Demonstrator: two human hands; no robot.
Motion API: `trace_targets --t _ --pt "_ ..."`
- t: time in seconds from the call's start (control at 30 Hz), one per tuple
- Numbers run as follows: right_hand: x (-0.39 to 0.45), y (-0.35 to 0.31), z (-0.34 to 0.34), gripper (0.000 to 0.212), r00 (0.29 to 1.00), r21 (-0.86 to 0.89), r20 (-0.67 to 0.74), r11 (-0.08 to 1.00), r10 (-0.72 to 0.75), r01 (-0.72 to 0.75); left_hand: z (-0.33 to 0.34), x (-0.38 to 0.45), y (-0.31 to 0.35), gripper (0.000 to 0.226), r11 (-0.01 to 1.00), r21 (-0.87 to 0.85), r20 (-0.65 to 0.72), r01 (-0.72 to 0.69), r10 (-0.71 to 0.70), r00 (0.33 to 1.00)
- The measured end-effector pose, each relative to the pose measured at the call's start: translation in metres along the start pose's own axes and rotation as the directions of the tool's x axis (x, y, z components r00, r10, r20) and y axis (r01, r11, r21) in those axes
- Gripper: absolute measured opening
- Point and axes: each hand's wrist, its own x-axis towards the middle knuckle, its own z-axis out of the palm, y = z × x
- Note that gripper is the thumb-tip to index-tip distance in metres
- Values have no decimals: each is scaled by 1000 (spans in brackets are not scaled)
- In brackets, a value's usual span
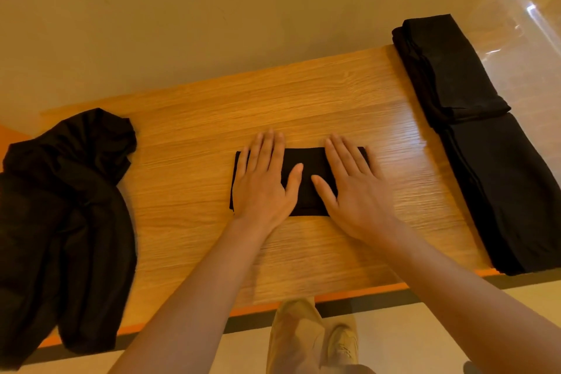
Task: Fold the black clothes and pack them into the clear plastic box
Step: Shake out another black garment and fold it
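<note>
**Listener:** Start at the left. What is on the table?

**Operator:** At the left edge of the wooden table [303, 94] I see a loose heap of black clothes [66, 222], not yet folded, spilling over the near left corner. Moving right, in the middle of the table lies a small folded black piece [306, 179], a flat rectangle with its long axis running left to right, parallel to the near edge.

**Listener:** And the hands?

**Operator:** Both rest flat on that piece. My left hand [264, 182] covers its left end, my right hand [352, 188] its right end. Fingers are straight and spread, palms down, pressing and gripping nothing. The thumbs point toward each other over the middle without touching.

**Listener:** Further right?

**Operator:** Along the right edge sit two folded black stacks [473, 136], end to end, reaching from the far right corner to the near right corner. Beyond them, just past that edge, stands the clear plastic box [522, 27]; I cannot tell what is inside.

**Listener:** So which way does the piece travel?

**Operator:** I judge it goes right. The box lies to the right and farther away, so my right hand is the nearer one, and the piece would pass over the stacks.
</note>
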Motion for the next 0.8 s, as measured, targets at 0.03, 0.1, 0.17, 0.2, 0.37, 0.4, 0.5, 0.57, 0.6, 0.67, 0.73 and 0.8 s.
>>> trace_targets --t 0.03,0.1,0.17,0.2,0.37,0.4,0.5,0.57,0.6,0.67,0.73,0.8 --pt "-1 1 -1 70 1000 -1 13 1000 16 -16 0 0 1 72 1000 -3 -3 2 -2 1000" --pt "-2 3 -1 72 999 9 28 1000 23 -24 0 0 0 71 1000 -2 -10 -2 2 1000" --pt "-1 2 -2 71 999 22 34 999 23 -24 -1 0 -3 71 1000 4 -7 -6 6 1000" --pt "0 1 -3 70 999 32 36 999 26 -27 -2 1 -3 72 1000 -1 -6 -13 13 1000" --pt "-1 1 -15 65 997 124 47 991 54 -59 -18 2 -11 63 997 -67 -42 -44 41 998" --pt "-2 3 -20 63 997 121 28 990 71 -74 -24 2 -18 56 998 -44 -85 -34 30 996" --pt "-7 15 -40 40 994 53 -21 993 110 -109 -44 7 -37 40 999 27 -49 42 -40 998" --pt "-13 23 -51 34 982 86 36 979 183 -185 -52 11 -42 41 994 -50 121 99 -93 988" --pt "-18 26 -54 34 970 128 78 962 231 -239 -54 13 -43 43 986 -109 195 128 -105 975" --pt "-28 33 -60 26 934 216 181 914 308 -343 -56 17 -39 36 969 -192 260 155 -102 960" --pt "-39 39 -61 12 905 269 245 872 349 -409 -57 21 -33 23 968 -198 287 156 -96 953" --pt "-52 42 -62 13 887 308 270 840 374 -447 -57 24 -23 22 973 -187 325 138 -72 943"
